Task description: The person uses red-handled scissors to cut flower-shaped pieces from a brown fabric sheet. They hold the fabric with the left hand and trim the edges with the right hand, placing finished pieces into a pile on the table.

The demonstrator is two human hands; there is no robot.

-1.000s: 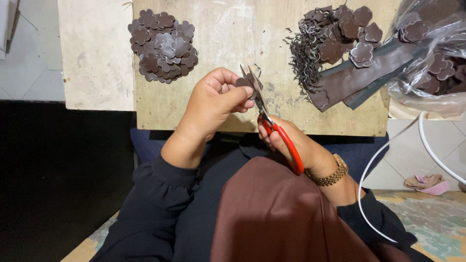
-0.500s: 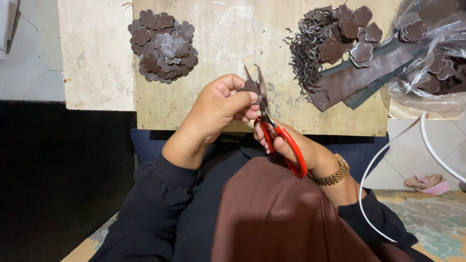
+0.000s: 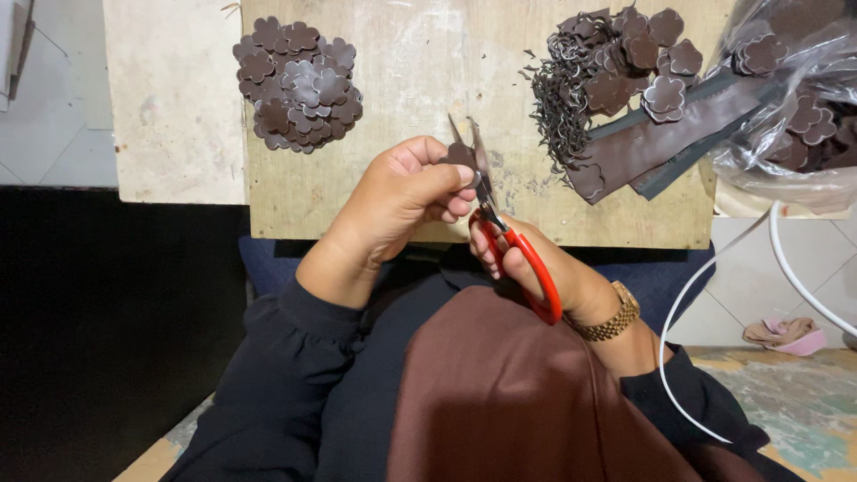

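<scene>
Over a worn wooden board [image 3: 402, 107], the left hand [image 3: 402, 201] pinches a small brown piece [image 3: 461, 156], probably thin, soft and light, best held by its edge, just beside the blades of red-handled scissors [image 3: 500, 228] gripped in the right hand [image 3: 536, 268].

scissors [image 3: 509, 234]: glossy red plastic handles in my right hand [image 3: 536, 263], dull metal blades
board [image 3: 402, 89]: rough, matt bare wood
bag [image 3: 803, 107]: shiny clear plastic
</scene>
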